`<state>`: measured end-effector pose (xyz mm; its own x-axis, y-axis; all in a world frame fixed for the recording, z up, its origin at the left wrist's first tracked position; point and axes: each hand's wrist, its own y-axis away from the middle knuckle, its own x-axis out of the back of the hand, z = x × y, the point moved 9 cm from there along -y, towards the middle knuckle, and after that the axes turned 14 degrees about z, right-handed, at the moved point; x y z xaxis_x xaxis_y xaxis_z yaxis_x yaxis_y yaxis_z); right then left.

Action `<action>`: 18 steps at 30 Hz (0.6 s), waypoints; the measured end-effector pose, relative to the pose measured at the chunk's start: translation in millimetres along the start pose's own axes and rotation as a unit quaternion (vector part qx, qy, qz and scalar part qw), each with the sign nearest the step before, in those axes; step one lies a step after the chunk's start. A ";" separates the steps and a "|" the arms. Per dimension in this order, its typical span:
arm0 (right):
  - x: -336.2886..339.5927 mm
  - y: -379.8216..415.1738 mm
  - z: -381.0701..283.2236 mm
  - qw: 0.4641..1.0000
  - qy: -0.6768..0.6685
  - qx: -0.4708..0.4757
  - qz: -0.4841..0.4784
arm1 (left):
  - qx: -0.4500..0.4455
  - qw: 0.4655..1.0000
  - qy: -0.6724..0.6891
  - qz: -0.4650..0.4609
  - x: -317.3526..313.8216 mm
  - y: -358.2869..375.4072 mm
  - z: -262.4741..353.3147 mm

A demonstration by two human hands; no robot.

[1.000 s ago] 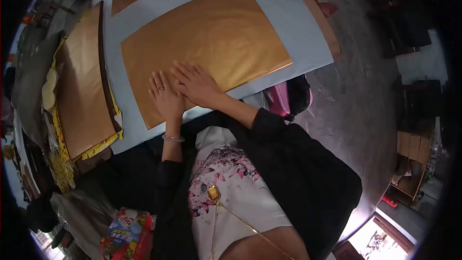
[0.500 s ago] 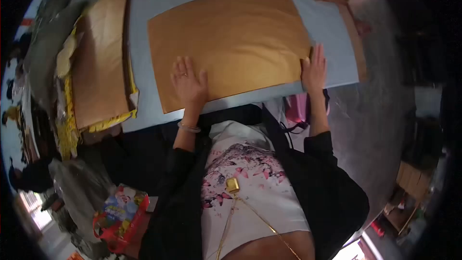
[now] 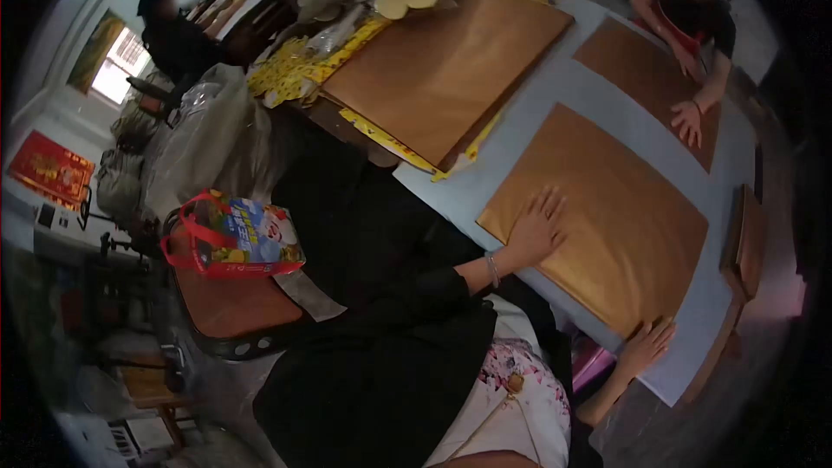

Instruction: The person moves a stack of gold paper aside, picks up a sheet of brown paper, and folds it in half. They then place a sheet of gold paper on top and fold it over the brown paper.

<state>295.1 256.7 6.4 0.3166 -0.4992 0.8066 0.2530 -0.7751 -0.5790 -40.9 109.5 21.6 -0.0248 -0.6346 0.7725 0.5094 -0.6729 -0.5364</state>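
The gold sheet (image 3: 607,217) is laid flat on the pale blue bench (image 3: 555,91), with its long side running from ten o'clock to four o'clock across the view. The left hand (image 3: 537,230) is pressed palm-down on the sheet near its nine o'clock corner, fingers spread and flat; nothing is gripped, so the grip is open. A bracelet (image 3: 491,269) is worn on that wrist. The right hand (image 3: 648,345) is placed at the sheet's six o'clock corner, at the bench edge, with the fingers resting on the sheet's border; whether the edge is pinched cannot be told.

A second gold sheet (image 3: 646,78) is seen at one o'clock from the first, well apart from it on the same bench, and a co-worker's hand (image 3: 689,121) is laid flat on it. A stack of gold sheets (image 3: 442,65) on yellow-printed wrapping is set at eleven o'clock, just beside the bench. Another brown stack (image 3: 747,238) stands at three o'clock, near the bench edge. A colourful bag (image 3: 238,234) with red handles rests on a chair at nine o'clock.
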 end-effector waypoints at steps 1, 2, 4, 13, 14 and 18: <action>-1.7 -0.8 -5.2 1.000 -0.014 -0.009 -0.009 | -0.005 1.000 -0.003 -0.004 -0.4 1.5 1.7; -1.4 -1.7 -14.6 1.000 -0.026 -0.001 -0.001 | -0.010 1.000 -0.003 -0.013 -2.4 1.3 2.5; 0.3 1.8 -32.8 0.998 -0.017 0.055 0.003 | -0.005 1.000 -0.006 -0.015 -2.8 -0.3 0.3; -5.5 5.3 -31.3 0.995 0.058 0.085 -0.008 | 0.099 0.960 0.253 0.062 18.8 -1.4 -30.8; -5.3 5.9 -32.9 0.995 0.055 0.083 -0.010 | 0.134 0.957 0.253 0.047 24.5 -1.5 -41.2; -1.1 3.7 -37.4 0.996 0.036 0.084 -0.010 | 0.203 0.941 0.228 0.146 51.6 14.1 -104.5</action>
<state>261.5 239.9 7.8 0.2448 -0.5161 0.8208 0.4103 -0.7119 -0.5700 -124.8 27.6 18.3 -0.1520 -0.9297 0.3356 0.8365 -0.3018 -0.4573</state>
